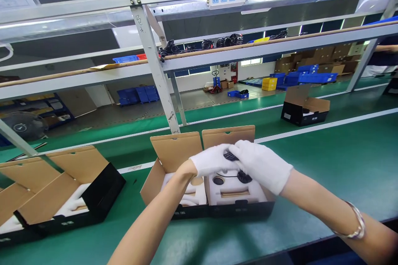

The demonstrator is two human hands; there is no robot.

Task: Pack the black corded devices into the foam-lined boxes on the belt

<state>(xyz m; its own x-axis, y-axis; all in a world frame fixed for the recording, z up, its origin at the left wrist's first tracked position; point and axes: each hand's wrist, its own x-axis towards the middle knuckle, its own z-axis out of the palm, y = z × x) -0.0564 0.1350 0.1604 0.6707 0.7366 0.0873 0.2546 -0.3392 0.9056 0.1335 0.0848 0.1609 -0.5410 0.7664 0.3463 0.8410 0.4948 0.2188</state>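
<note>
Both my white-gloved hands meet over the open black cardboard box with brown flaps (174,149): my left hand (211,160) and my right hand (263,165) close together around a small black ridged part (230,156), held just above the white moulded foam insert (231,188). It looks corded, though my gloves hide most of it. If my grip slackens, the part could drop beside its recess, or its thin black cable (228,175) could snag on the foam edge. A second open box (71,190) sits to the left.

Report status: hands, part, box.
Left hand and right hand, both gloved, together on small black part. Above open box with white foam insert. Nothing blocking.
</note>
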